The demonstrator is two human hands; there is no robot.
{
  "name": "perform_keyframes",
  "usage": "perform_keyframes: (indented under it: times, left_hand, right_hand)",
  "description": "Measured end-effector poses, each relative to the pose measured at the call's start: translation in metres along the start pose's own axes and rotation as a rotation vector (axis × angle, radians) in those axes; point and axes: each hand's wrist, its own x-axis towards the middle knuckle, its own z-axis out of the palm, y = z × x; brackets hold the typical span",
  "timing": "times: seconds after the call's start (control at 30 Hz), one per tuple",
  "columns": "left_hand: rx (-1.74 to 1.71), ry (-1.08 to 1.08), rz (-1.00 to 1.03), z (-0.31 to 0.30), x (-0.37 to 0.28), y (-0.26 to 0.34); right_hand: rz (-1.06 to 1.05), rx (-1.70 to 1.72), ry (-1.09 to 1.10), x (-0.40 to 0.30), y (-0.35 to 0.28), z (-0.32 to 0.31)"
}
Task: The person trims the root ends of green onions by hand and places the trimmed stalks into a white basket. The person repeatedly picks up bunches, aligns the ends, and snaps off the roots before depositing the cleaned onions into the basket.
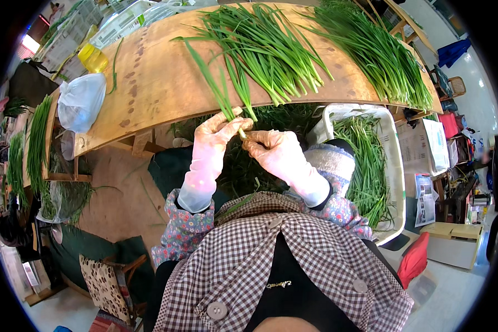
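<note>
My left hand [222, 128], in a thin, stained glove, holds a green leafy stalk [219, 92] near its pale lower end, at the table's front edge. My right hand [269, 145], gloved likewise, has its thumb and fingers pinched together at the stalk's base; whether a peeled piece is between them cannot be told. Just beyond, a loose spread of long green stalks [269, 54] lies on the wooden table [157, 74], pale ends towards me. A thicker pile of similar stalks [369, 54] lies farther right on the table.
Right of my knees stands a white plastic crate [398, 186] holding loose green leaves [361, 166]. A tied white plastic bag [82, 101] and a yellow jar [93, 58] are at the table's left end. A chair with a patterned cushion [103, 286] stands at lower left.
</note>
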Motion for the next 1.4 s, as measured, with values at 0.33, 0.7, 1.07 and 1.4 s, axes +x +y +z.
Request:
perform_keyframes:
  times: [0.33,0.7,1.07,1.4]
  left_hand:
    - [-0.166,-0.129,0.03,-0.008,-0.002,-0.012]
    - [-0.696,-0.417,0.084,-0.007,0.005,-0.01]
    - [-0.785,-0.248,-0.364,-0.024,-0.011,0.002]
    - [-0.034,-0.025,-0.181,-0.032,0.016,-0.014]
  right_hand:
    - [0.282,0.527,-0.157,0.009,0.017,-0.005]
    - [0.41,0.33,-0.534,0.001,0.032,-0.005]
    - [-0.409,-0.733,0.46,0.014,0.004,-0.018]
    - [0.057,-0.183,0.21,0.026,-0.005,-0.004]
